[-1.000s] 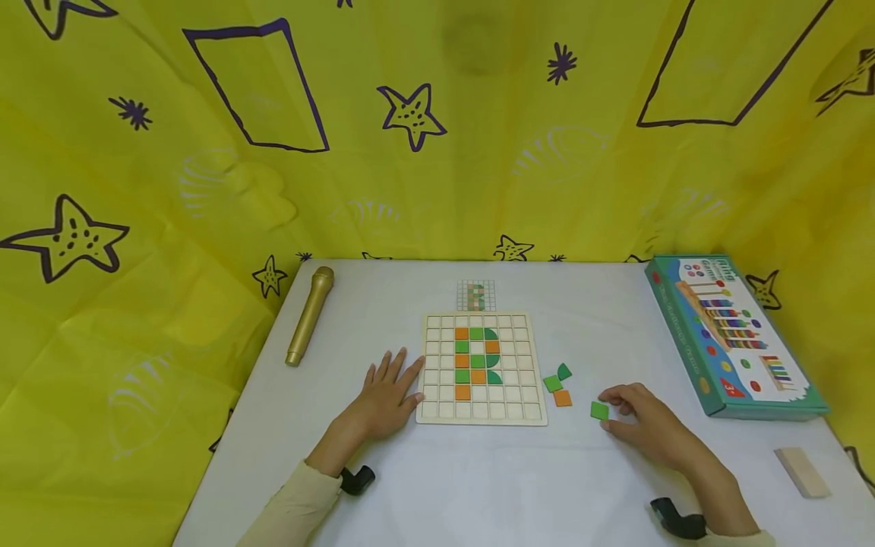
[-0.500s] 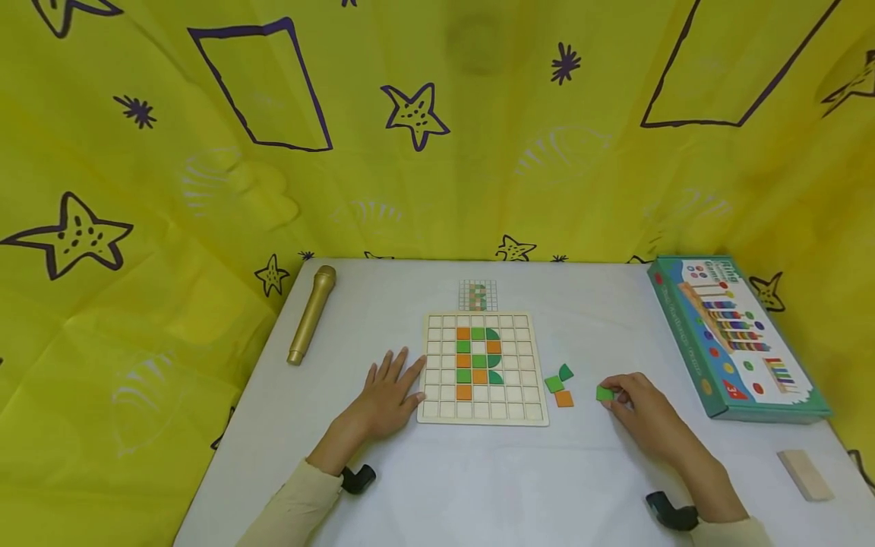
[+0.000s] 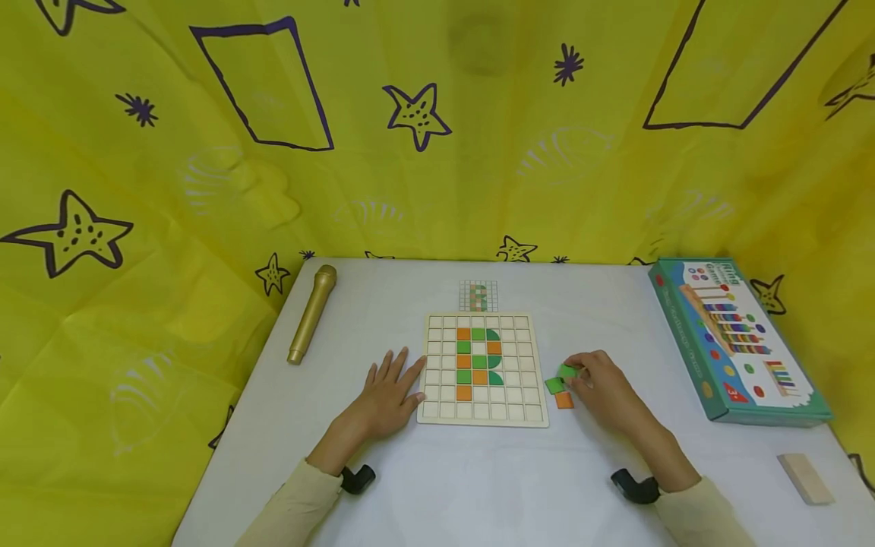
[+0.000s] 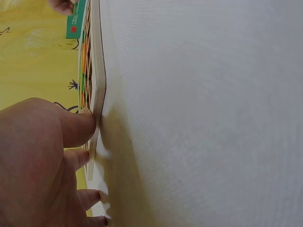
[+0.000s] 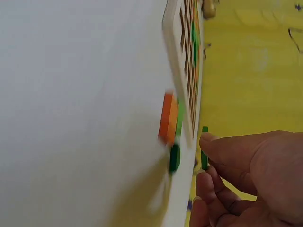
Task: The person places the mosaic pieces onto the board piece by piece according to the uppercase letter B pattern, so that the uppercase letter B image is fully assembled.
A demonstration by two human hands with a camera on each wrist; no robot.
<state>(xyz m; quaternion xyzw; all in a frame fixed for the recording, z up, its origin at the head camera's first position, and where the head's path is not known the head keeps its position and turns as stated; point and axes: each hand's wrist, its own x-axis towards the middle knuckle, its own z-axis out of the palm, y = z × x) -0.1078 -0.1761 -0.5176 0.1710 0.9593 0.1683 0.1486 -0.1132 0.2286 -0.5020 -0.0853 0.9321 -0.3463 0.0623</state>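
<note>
My left hand (image 3: 384, 401) lies on the table with fingers spread, its thumb and forefinger at the left edge of a wooden grid board (image 3: 526, 418). Orange, light green and dark green tiles fill some of the board's cells in an R-like pattern. My right hand (image 3: 607, 389) pinches a green square tile (image 5: 204, 147) between thumb and fingers, seen edge-on in the right wrist view. It is raised just over the loose tiles right of the board: an orange square (image 3: 563, 400), a green square (image 3: 554, 386) and a dark green quarter-round tile (image 5: 174, 158), mostly covered in the head view.
Behind the board lies a small pattern card (image 3: 478, 296). A gold microphone (image 3: 311, 315) lies at the left. On the right are a green game box (image 3: 738, 342) and a pale wooden block (image 3: 805, 479). A yellow curtain (image 3: 410, 197) surrounds the table.
My right hand has picked up the green square tile from the table and carried it left to the loose tiles. The left hand has stayed in place at the board.
</note>
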